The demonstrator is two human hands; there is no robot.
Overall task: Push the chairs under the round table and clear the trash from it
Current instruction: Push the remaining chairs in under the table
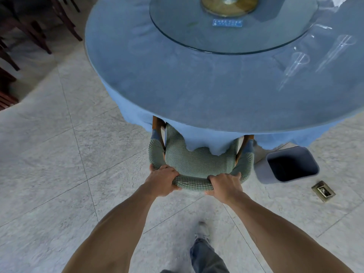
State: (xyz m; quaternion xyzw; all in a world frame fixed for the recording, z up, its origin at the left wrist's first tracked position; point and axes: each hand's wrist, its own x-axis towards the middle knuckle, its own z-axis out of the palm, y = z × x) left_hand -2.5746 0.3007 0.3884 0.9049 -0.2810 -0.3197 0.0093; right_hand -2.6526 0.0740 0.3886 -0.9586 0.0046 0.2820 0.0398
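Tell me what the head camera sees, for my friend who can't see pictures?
Two bare hands, left and right, grip the top of a green chair's back, with the seat partly under a round table covered in a blue cloth. Clear plastic wrappers lie on the table's right side, and a grey bin stands on the floor right of the chair.
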